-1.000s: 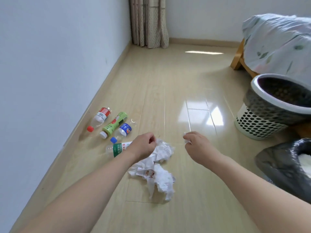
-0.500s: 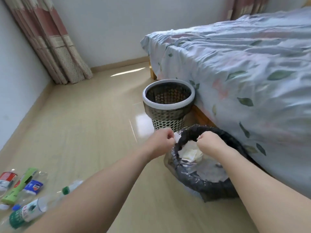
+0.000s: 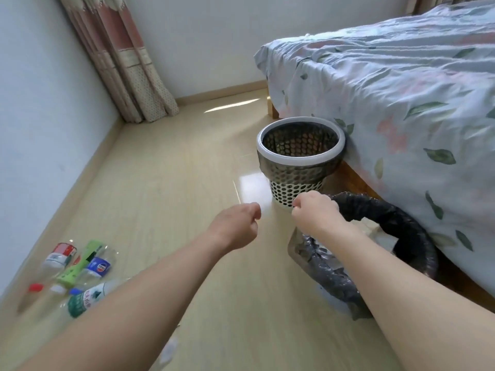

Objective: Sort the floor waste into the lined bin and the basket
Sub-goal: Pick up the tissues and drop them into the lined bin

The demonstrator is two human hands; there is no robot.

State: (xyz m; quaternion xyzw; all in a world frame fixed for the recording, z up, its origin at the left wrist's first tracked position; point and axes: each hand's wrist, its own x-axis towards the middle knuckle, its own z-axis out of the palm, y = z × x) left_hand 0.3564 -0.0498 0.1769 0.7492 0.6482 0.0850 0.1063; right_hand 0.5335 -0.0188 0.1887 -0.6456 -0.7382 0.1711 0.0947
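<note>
My left hand (image 3: 235,226) hovers over the floor with its fingers curled, and nothing shows in it. To its right, my right hand (image 3: 313,212) is also curled and empty, just past the near-left rim of the black-lined bin (image 3: 401,218). Some white paper (image 3: 380,232) shows inside the bin behind my right forearm. The perforated basket (image 3: 300,159) with a white rim stands beyond the hands, against the bed. Several plastic bottles (image 3: 80,271) lie on the floor at the lower left by the wall. A blurred white scrap (image 3: 168,349) lies under my left forearm.
A bed (image 3: 401,103) with a leaf-print cover fills the right side, its wooden frame just behind the bin and basket. A wall runs along the left, with curtains (image 3: 126,68) in the far corner. Wooden floor stretches between wall and bed.
One second ago my hands were at the crumpled paper on the floor. Half a second ago they held it over the lined bin. Now both are empty and drawn back to the left.
</note>
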